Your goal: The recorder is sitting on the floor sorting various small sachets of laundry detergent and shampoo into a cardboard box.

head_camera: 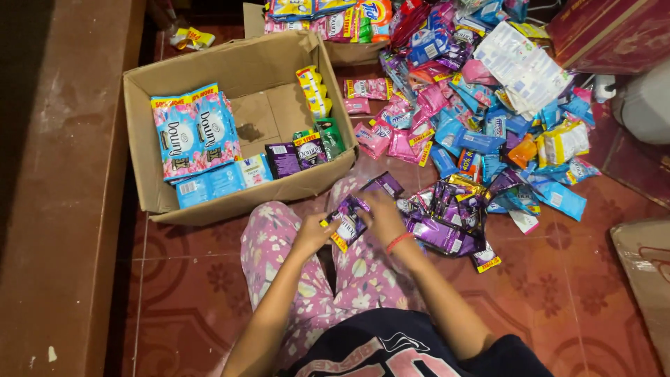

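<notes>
The person is sitting on the floor (195,279) with a strip of purple sachets (349,222) held over the lap, its long axis running from lower left to upper right; the left hand (314,234) is pinching its near, yellow-edged end and the right hand (382,213) is closing over its far end. The strip is glossy, dark purple and crinkled. Just right of the right hand a heap of purple sachets (447,220) is lying, and beyond the left hand a cardboard box (160,202) is standing open with blue packets (195,132) inside.
</notes>
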